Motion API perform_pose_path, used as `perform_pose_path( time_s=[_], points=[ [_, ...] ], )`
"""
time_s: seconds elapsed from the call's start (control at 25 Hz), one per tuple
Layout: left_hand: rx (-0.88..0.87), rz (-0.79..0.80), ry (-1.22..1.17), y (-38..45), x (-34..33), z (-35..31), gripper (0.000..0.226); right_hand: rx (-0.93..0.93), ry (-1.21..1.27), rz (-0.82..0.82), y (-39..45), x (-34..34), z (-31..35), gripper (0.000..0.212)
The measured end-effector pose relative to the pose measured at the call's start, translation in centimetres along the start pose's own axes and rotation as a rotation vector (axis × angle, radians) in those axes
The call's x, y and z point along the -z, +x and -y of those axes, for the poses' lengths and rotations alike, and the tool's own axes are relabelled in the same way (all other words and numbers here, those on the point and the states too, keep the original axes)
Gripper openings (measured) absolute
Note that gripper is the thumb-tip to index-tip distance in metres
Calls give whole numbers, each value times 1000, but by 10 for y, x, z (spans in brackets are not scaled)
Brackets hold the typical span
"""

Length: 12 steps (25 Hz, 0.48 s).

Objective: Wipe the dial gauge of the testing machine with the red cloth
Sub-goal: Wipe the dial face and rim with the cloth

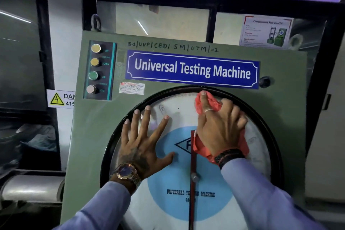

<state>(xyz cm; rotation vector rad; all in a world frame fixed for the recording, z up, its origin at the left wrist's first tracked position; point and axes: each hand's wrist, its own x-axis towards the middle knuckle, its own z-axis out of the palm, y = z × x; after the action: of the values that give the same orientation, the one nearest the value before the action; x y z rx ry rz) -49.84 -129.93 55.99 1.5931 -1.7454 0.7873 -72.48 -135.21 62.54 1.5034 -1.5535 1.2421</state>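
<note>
The dial gauge (179, 114) is a large round white face with a light-blue centre and a black rim, set in the green front of the testing machine (97, 127). A red pointer runs up its middle. My right hand (220, 127) presses the red cloth (209, 102) flat against the upper right of the glass; the cloth shows above my fingers and below my palm. My left hand (143, 140) lies flat on the upper left of the dial, fingers spread, holding nothing.
A blue "Universal Testing Machine" plate (192, 69) sits above the dial. At the upper left is a panel with several push buttons (95, 69). A yellow danger sign (59, 99) hangs on the wall to the left. Windows are behind the machine.
</note>
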Motion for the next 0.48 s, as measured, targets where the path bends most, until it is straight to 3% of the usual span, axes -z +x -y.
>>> perform_pose_path(
  time_s=[0.16,0.28,0.32,0.4,0.44,0.48],
  points=[
    [-21,21,-16,0,12,-1,106,-55,-21,129,-2,4,19,80],
    [-64,-17,-73,-3,31,11,93,105,48,227,-3,14,20,86],
    [-74,-80,-104,-5,40,18,87,96,266,276,2,19,24,84],
    [-28,-200,-167,-12,56,34,77,-102,1016,298,2,32,33,75],
    [29,-236,-196,-16,65,42,74,-275,1413,287,2,40,38,61],
    [85,-260,-207,-22,75,50,73,-469,1796,378,-3,50,45,40]
  ],
)
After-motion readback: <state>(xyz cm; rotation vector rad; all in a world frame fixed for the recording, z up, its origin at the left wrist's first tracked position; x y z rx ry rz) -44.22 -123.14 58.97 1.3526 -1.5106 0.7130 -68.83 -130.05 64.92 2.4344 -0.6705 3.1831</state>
